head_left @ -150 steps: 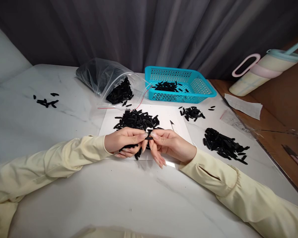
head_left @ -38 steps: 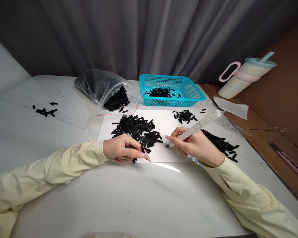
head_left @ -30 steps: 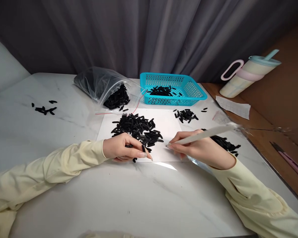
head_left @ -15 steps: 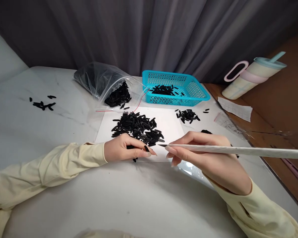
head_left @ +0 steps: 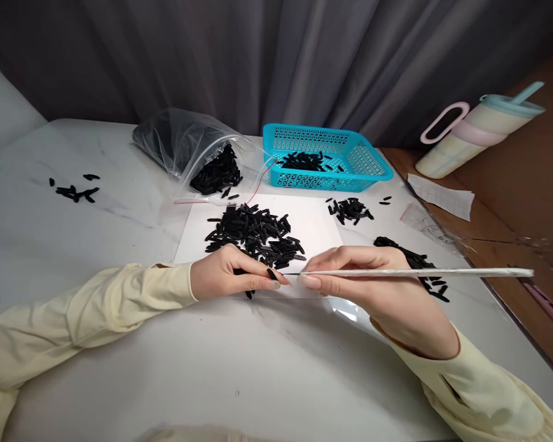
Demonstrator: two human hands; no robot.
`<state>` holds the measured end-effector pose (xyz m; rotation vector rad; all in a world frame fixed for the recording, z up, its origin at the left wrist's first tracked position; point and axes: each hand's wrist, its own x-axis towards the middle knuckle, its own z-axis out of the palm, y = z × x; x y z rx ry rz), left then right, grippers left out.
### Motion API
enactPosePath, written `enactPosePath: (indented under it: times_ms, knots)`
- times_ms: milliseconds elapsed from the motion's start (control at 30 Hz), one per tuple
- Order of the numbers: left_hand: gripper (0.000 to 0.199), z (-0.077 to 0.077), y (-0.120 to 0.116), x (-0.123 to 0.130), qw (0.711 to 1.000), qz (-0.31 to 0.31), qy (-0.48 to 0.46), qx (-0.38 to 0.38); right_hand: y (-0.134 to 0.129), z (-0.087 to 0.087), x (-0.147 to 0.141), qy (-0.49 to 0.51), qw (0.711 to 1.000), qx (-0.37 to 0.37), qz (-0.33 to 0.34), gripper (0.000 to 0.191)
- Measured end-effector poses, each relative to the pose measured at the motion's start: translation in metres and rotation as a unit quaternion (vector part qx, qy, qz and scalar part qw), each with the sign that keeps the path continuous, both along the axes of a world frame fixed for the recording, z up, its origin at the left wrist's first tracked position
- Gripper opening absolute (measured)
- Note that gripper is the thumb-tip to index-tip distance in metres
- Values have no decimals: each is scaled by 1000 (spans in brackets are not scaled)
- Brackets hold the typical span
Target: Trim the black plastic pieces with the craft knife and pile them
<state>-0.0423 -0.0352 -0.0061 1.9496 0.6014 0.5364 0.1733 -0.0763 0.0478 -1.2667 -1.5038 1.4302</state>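
Between the thumb and index finger of my left hand is a small black elongated piece, its end standing out past the fingertips. My right hand pinches a thin, white-wrapped stick tool near its dark, narrow tip. That tip points left and reaches the black piece; whether it touches is too fine to tell. Just beyond my left hand, a heap of similar black pieces lies on a white sheet. A few more pieces show under my left hand, partly hidden.
Behind the heap, a clear zip bag spills black pieces. A blue basket beside it holds more. Small piles lie at the left, at the right and behind my right hand. A tumbler stands at the far right.
My right hand has moved slightly left, bringing the tool's tip up to the black piece. The tool's far end has come into view. My left hand keeps its hold.
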Motion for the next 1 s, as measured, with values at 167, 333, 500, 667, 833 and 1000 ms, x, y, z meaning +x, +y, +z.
enactPosePath:
  times_ms: [167,333,500,667,833,1000]
  knots:
    - [25,-1,1,0,1000,-8,13,2,-1,-7,-6,5,999,39,19,21]
    - [24,-2,-1,1,1000,6,5,3,-3,-12,-12,37,997,45,41,26]
    - [29,0,0,1,1000,-12,14,-11,-4,-12,-12,46,997,40,42,25]
    - [27,0,1,2,999,-12,14,-32,-3,-11,-12,48,998,27,41,25]
    - [24,0,1,2,999,-17,14,-34,-3,-12,-13,43,998,37,40,25]
    - [25,0,1,1,999,-19,21,-37,-4,-14,-14,27,997,65,40,24]
